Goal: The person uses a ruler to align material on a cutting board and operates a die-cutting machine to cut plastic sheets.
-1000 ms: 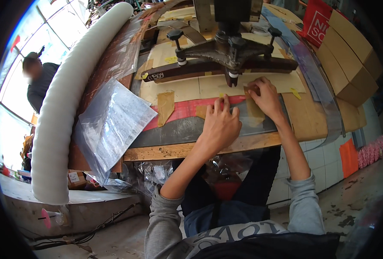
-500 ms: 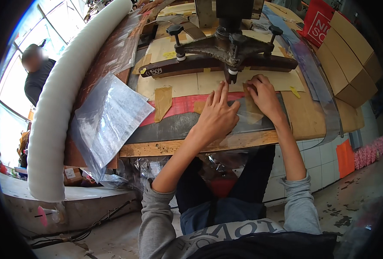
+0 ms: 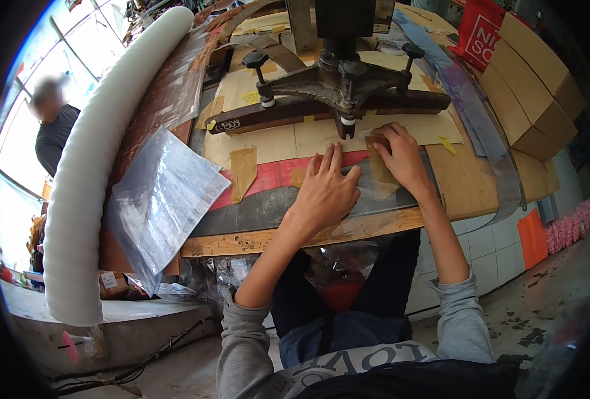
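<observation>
My left hand (image 3: 325,191) lies on a clear plastic sheet (image 3: 366,205) with its fingers stretched out, the tips just in front of the machine's centre post. To its right, my right hand (image 3: 401,159) has bent fingers, with thumb and index finger close together at the sheet's far part, beside a brown tape strip (image 3: 384,183). Exactly what they pinch is hard to see. Above both hands hangs a dark press head (image 3: 345,90) with knobs and a long curved bar (image 3: 275,114). Beneath lie a pale board (image 3: 275,143) and a red strip (image 3: 268,174).
A larger clear plastic bag (image 3: 172,189) lies left of my left hand. A thick white foam roll (image 3: 85,193) runs along the left side. Cardboard boxes (image 3: 527,100) and a red bag (image 3: 481,33) stand at the right. Another person (image 3: 55,123) is at the far left.
The whole view has shifted slightly. My left hand has drawn a little toward me over the plastic sheet. My right hand keeps nearly the same place and shape.
</observation>
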Demonstrator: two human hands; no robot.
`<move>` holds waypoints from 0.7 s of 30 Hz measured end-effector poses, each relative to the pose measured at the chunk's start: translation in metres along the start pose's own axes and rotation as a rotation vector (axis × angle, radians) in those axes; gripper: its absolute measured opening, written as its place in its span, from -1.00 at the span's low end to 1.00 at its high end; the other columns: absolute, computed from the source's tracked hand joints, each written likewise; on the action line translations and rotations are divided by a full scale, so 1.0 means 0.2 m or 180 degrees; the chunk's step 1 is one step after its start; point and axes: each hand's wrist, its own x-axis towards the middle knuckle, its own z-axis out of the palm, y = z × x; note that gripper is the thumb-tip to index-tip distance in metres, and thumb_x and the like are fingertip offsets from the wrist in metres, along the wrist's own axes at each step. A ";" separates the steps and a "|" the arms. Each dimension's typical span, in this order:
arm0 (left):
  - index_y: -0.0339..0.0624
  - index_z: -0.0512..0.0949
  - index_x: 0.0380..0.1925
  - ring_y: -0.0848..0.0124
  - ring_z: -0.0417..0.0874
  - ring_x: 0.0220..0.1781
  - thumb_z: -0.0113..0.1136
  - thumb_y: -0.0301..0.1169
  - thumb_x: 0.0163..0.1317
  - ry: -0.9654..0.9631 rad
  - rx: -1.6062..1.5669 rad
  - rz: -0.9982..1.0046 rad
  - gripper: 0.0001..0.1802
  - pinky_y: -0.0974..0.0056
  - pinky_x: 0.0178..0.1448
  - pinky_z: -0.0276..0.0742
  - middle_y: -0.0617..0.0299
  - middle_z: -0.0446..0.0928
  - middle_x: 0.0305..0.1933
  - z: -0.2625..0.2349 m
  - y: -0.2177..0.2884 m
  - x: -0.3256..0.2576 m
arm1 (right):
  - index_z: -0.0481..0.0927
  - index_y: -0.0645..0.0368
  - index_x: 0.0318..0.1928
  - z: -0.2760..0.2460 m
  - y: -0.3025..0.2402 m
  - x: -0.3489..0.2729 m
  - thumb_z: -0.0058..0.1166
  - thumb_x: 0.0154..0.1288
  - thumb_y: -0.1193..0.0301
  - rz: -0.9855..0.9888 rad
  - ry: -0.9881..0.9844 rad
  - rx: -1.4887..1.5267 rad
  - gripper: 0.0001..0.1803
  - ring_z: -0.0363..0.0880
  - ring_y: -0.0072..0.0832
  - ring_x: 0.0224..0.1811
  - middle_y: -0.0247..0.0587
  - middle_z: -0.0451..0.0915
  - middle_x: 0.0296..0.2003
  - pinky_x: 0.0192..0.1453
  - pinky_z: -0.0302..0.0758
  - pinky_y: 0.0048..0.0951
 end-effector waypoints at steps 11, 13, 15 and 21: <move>-0.28 0.40 -0.25 -0.25 0.24 0.27 0.06 -0.32 0.11 0.0119 0.0082 0.0126 -0.72 -0.20 0.25 0.19 -0.57 0.19 0.15 0.01 -0.01 0.01 | 0.55 0.30 -0.15 -0.07 0.00 0.00 0.05 0.07 0.68 0.0020 -0.0185 0.0437 -0.72 0.55 -0.18 -0.20 -0.06 0.53 -0.21 -0.14 0.50 -0.32; -0.28 0.39 -0.24 -0.25 0.23 0.27 0.07 -0.31 0.10 0.0089 0.0109 0.0106 -0.71 -0.21 0.24 0.19 -0.56 0.19 0.15 0.01 -0.01 0.01 | 0.58 0.28 -0.17 -0.07 0.00 0.00 0.03 0.06 0.69 -0.0038 -0.0250 0.0277 -0.73 0.53 -0.14 -0.16 -0.05 0.54 -0.22 -0.08 0.48 -0.28; -0.26 0.38 -0.24 -0.22 0.21 0.30 0.03 -0.33 0.14 -0.0002 0.0123 0.0057 -0.74 -0.19 0.27 0.17 -0.52 0.18 0.18 -0.02 0.00 0.01 | 0.60 0.29 -0.19 -0.07 0.02 -0.01 0.03 0.07 0.68 -0.0200 -0.0320 0.0175 -0.75 0.53 -0.15 -0.16 -0.07 0.53 -0.22 -0.08 0.48 -0.28; -0.25 0.36 -0.22 -0.14 0.17 0.34 -0.06 -0.35 0.19 -0.0320 0.0105 -0.0018 -0.77 -0.18 0.30 0.12 -0.42 0.15 0.24 -0.05 -0.04 0.02 | 0.61 0.24 -0.17 -0.07 0.03 -0.03 0.01 0.16 0.57 -0.0161 -0.0379 0.0190 -0.78 0.45 -0.20 -0.05 -0.14 0.48 -0.15 0.02 0.41 -0.26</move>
